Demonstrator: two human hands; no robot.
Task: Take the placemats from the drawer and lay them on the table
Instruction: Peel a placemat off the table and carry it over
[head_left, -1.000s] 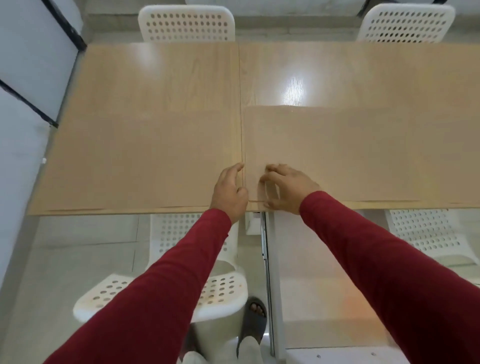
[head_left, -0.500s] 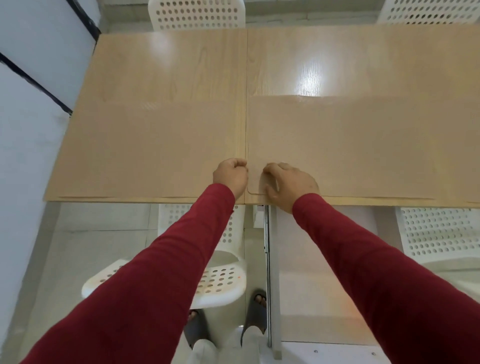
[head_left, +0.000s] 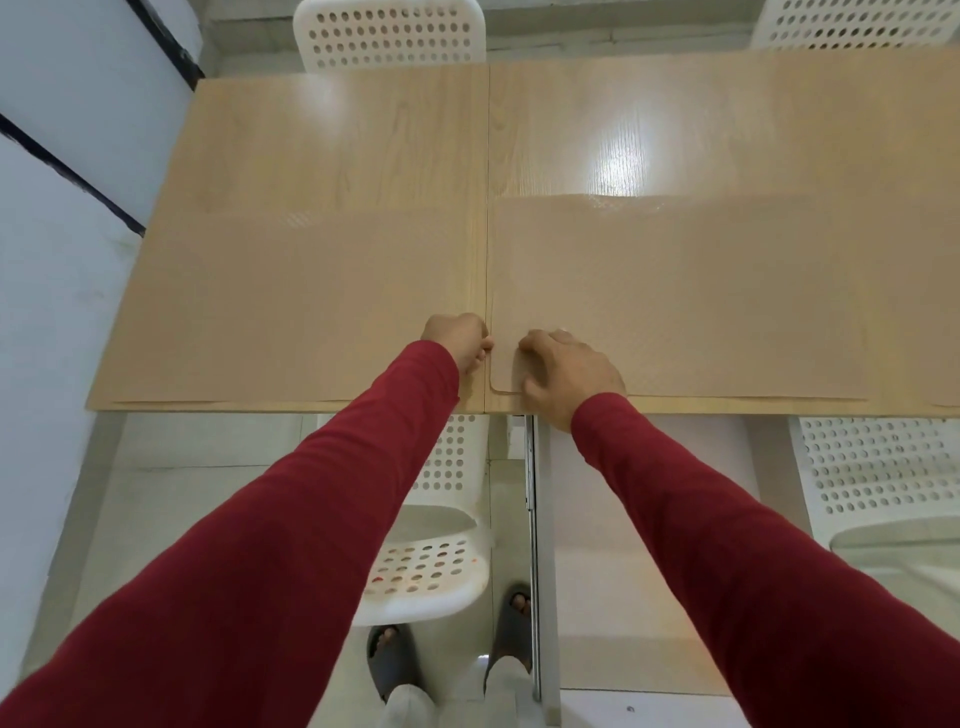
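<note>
Two tan placemats are lying flat on the wooden surface (head_left: 363, 135), one on each side of its centre seam. The right placemat (head_left: 675, 296) is sitting along the near edge, and the right hand (head_left: 563, 371) is resting on its rounded near-left corner with fingers curled over it. The left placemat (head_left: 291, 306) is lying beside it, and the left hand (head_left: 460, 340) is sitting curled at its near-right corner; whether it is pinching the mat cannot be told. White perforated chairs (head_left: 389, 31) are standing around the surface. No drawer or other container is showing.
</note>
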